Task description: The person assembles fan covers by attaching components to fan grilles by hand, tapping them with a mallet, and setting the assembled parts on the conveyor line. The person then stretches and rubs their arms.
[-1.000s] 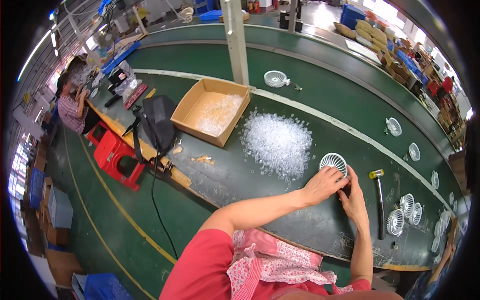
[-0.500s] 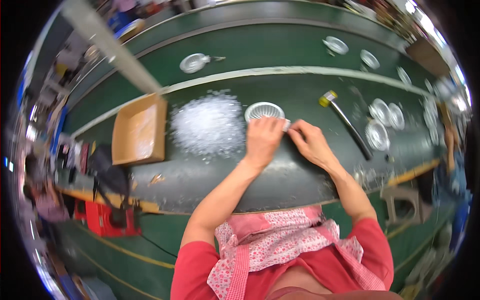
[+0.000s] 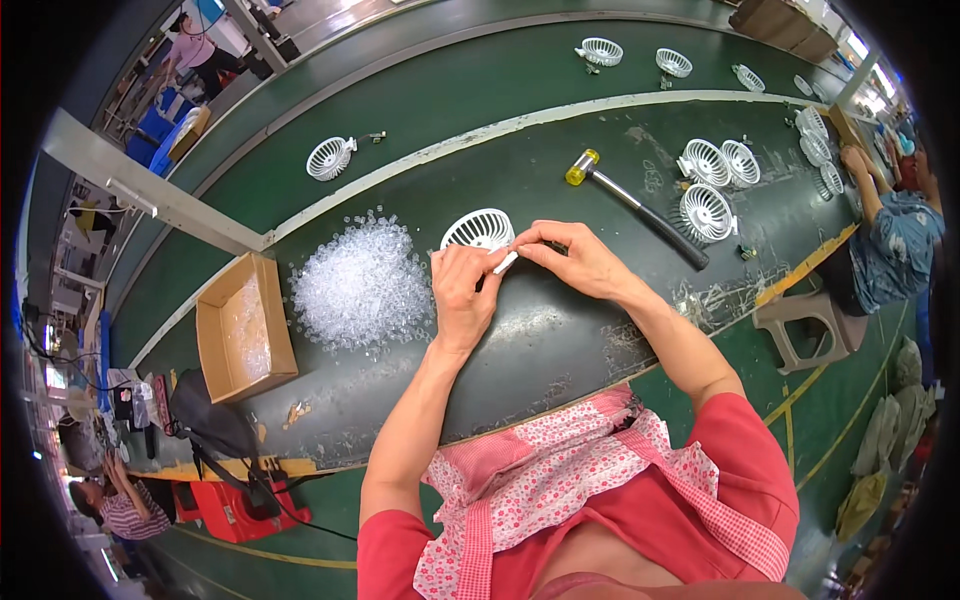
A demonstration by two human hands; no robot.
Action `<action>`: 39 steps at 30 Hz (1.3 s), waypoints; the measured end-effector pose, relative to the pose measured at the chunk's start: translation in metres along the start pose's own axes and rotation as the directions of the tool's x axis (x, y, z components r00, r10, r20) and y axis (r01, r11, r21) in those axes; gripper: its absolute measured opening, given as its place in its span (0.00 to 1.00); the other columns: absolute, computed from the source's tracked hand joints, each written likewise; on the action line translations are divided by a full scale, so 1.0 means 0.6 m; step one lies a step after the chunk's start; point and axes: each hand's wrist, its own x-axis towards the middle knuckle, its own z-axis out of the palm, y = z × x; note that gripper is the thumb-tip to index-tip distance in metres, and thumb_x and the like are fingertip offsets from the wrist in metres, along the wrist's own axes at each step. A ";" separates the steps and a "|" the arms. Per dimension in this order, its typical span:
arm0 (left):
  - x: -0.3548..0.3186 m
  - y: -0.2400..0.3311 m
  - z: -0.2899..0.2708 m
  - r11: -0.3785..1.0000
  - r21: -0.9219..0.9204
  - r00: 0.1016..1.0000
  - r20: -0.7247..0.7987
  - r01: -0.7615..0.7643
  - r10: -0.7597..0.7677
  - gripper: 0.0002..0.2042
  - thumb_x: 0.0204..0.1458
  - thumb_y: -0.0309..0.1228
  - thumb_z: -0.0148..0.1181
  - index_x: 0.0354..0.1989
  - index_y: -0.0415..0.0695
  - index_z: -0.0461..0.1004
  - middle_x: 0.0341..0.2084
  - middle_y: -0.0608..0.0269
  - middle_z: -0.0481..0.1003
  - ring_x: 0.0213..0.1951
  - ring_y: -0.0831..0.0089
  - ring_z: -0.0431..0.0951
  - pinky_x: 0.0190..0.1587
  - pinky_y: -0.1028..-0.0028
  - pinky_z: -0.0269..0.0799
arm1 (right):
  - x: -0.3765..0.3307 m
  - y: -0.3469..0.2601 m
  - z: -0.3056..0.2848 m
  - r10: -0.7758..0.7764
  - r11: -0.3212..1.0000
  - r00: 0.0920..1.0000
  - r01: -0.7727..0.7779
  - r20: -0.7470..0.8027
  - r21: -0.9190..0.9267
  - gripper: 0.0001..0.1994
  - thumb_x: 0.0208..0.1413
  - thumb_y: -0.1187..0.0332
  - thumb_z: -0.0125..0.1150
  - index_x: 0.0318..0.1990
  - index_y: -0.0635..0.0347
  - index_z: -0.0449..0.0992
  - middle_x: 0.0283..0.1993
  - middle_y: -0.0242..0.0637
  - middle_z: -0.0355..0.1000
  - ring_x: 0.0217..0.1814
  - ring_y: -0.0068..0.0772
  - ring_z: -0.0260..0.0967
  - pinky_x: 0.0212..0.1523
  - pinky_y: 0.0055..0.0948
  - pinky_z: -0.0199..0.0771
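My left hand (image 3: 464, 296) is closed on the near side of a round white slotted plastic housing (image 3: 482, 226), like a small fan cage. The housing rests on the dark green bench just beyond those fingers. My right hand (image 3: 582, 262) comes in from the right, thumb and forefinger pinched at a small white block-like tab on the housing's near edge. Whether a tiny piece sits in that pinch is hidden. Left of my hands lies a wide heap of small clear plastic pieces (image 3: 362, 282). A mallet (image 3: 640, 208) with a yellow head and black grip lies to the right.
An open cardboard box (image 3: 284, 340) stands left of the heap. Several finished-looking housings (image 3: 706, 214) sit at the right; more (image 3: 330, 158) lie on the far belt beyond a pale rail (image 3: 420, 184). A co-worker (image 3: 890, 240) sits at far right, near a grey stool (image 3: 812, 330).
The whole view has turned and sharpened, shifting the bench things. My right fingers have come over against the tab at the housing's edge; my left hand still holds the housing.
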 end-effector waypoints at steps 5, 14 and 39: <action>0.004 0.001 0.000 0.994 -0.087 0.998 -0.021 0.060 -0.063 0.10 0.43 0.20 0.68 0.34 0.45 0.79 0.25 0.66 0.76 0.32 0.68 0.74 0.40 0.69 0.62 | 0.001 -0.015 -0.004 0.046 0.986 0.996 -0.057 0.072 0.155 0.06 0.61 0.73 0.59 0.42 0.65 0.78 0.37 0.33 0.74 0.43 0.23 0.70 0.46 0.28 0.71; 0.019 0.024 -0.021 0.480 -0.660 0.803 0.356 0.578 -0.478 0.09 0.54 0.20 0.65 0.42 0.40 0.77 0.35 0.66 0.79 0.37 0.81 0.77 0.42 0.80 0.73 | -0.006 -0.043 -0.009 -0.082 0.996 0.996 0.083 -0.034 0.018 0.06 0.59 0.71 0.63 0.37 0.66 0.77 0.34 0.36 0.74 0.38 0.27 0.70 0.41 0.28 0.70; -0.016 0.030 0.025 0.941 0.308 0.968 0.245 -0.137 0.061 0.23 0.46 0.32 0.71 0.51 0.42 0.75 0.53 0.56 0.73 0.54 0.55 0.72 0.55 0.60 0.70 | 0.025 0.083 -0.010 -0.278 0.752 0.947 0.109 -0.163 -0.650 0.06 0.56 0.74 0.60 0.40 0.61 0.76 0.42 0.39 0.72 0.51 0.43 0.67 0.55 0.39 0.63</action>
